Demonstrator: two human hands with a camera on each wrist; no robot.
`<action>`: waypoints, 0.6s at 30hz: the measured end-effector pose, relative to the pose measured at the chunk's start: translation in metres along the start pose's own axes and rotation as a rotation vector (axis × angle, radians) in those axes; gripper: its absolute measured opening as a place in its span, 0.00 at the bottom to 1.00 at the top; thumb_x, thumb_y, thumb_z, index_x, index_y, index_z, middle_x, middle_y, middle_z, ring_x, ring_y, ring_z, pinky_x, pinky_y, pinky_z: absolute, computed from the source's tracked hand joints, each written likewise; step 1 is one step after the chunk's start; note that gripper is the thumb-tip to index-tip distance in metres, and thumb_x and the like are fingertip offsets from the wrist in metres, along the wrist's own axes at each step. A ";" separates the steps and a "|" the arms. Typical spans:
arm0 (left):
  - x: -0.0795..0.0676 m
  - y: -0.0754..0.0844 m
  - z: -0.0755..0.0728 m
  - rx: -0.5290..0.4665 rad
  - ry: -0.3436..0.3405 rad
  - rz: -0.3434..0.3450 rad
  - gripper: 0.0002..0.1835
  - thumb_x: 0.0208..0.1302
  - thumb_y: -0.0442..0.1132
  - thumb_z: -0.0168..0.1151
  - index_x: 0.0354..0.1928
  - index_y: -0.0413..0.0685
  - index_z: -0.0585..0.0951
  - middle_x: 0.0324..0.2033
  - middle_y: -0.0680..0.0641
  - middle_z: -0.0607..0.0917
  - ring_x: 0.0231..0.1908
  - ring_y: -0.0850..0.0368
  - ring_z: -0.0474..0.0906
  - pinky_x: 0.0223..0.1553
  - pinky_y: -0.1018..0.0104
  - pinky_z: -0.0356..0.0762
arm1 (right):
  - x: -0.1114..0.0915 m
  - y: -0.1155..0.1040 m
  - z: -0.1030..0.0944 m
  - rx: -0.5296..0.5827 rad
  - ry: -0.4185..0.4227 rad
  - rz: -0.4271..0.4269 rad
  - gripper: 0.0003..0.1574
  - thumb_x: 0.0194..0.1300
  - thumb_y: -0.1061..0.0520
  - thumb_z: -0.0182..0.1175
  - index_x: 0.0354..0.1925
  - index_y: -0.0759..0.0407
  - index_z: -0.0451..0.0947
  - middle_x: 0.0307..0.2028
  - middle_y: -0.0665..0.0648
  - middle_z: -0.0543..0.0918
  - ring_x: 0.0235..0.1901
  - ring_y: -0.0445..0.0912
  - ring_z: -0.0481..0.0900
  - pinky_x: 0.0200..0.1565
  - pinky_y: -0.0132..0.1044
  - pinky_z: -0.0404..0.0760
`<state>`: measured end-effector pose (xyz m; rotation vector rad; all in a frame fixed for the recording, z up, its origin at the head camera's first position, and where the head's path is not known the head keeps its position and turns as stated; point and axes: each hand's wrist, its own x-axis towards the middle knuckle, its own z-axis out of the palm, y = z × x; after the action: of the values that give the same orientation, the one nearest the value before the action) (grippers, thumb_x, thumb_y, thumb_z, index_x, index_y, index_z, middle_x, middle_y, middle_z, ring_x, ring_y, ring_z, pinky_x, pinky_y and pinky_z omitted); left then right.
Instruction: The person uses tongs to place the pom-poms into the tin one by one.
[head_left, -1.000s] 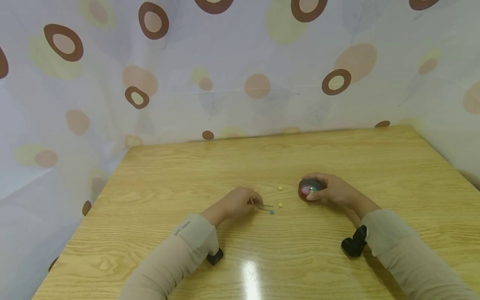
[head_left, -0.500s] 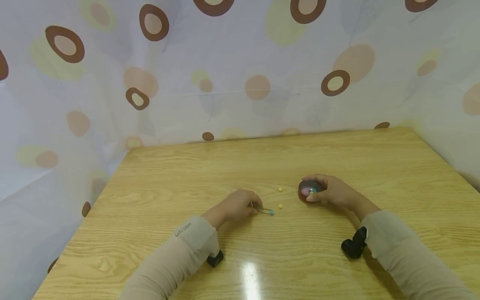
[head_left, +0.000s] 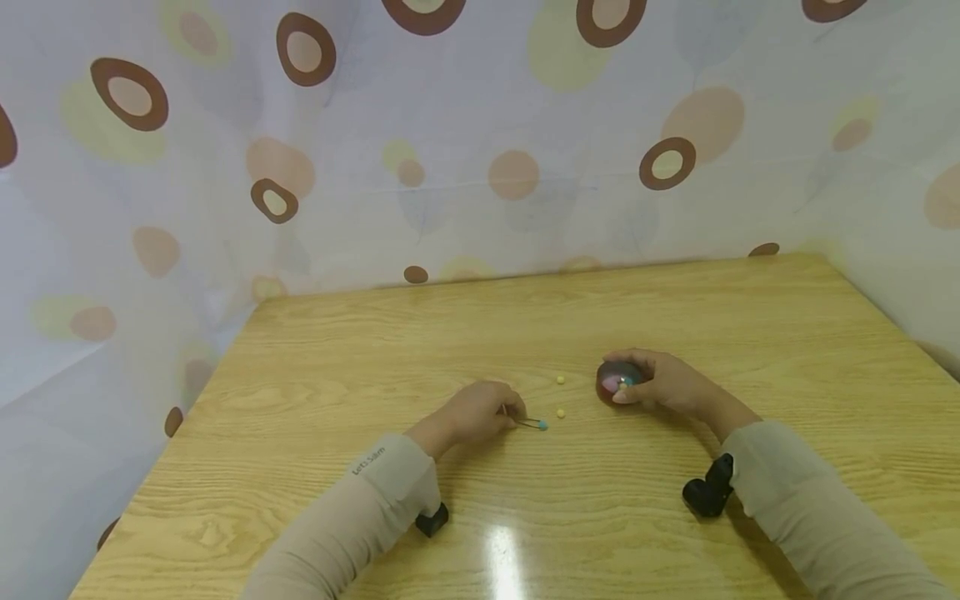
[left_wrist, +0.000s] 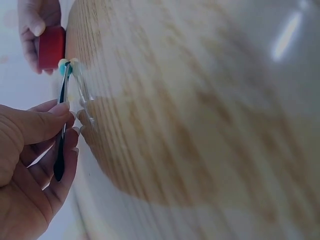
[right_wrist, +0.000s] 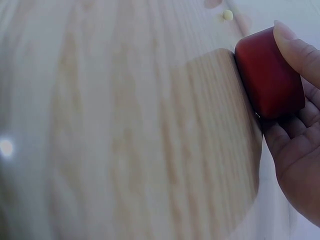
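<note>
My left hand (head_left: 480,410) pinches a pair of metal tweezers (left_wrist: 63,100) between thumb and fingers. The tweezers' tips lie right at a small blue bead (head_left: 543,426), close over the table. In the head view, two yellow beads (head_left: 561,413) lie just beyond the tips, one farther back than the other. My right hand (head_left: 671,385) grips a small dark red bowl (right_wrist: 270,75) from its right side, thumb on the near side and fingers round the far side. Pink, blue and yellow bits show inside the bowl in the head view.
The wooden table (head_left: 360,350) reaches back to a patterned cloth (head_left: 450,225) hung behind it and along both sides. A black wrist camera (head_left: 708,496) sits beneath the right cuff, another black camera (head_left: 432,520) beneath the left. Light glares off the table's front.
The tweezers' arms have drawn together on the blue bead, their tips spread wider a second ago. My right hand and the bowl stay in place.
</note>
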<state>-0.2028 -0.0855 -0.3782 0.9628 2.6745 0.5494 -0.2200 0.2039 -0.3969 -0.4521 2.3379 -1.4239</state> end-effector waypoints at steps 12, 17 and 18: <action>0.000 -0.001 -0.001 0.011 0.042 0.007 0.08 0.54 0.32 0.57 0.38 0.46 0.79 0.33 0.51 0.79 0.36 0.59 0.74 0.38 0.69 0.71 | 0.001 0.002 0.000 0.011 0.000 0.003 0.44 0.48 0.50 0.64 0.59 0.63 0.59 0.53 0.65 0.66 0.49 0.55 0.64 0.49 0.45 0.63; 0.002 0.000 -0.004 -0.001 0.049 0.007 0.09 0.55 0.31 0.56 0.39 0.46 0.79 0.35 0.51 0.79 0.37 0.59 0.74 0.38 0.68 0.71 | 0.001 0.002 0.000 0.023 -0.007 -0.006 0.44 0.48 0.50 0.64 0.59 0.63 0.59 0.52 0.64 0.67 0.49 0.54 0.64 0.48 0.44 0.64; 0.002 0.000 -0.005 -0.003 0.053 0.009 0.09 0.55 0.31 0.56 0.39 0.46 0.79 0.35 0.51 0.79 0.37 0.59 0.74 0.38 0.68 0.71 | 0.001 0.002 0.000 0.024 -0.005 -0.007 0.44 0.48 0.50 0.64 0.59 0.63 0.59 0.52 0.64 0.67 0.49 0.54 0.64 0.48 0.44 0.64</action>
<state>-0.2061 -0.0850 -0.3741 0.9731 2.7163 0.5879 -0.2209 0.2044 -0.3988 -0.4573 2.3148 -1.4501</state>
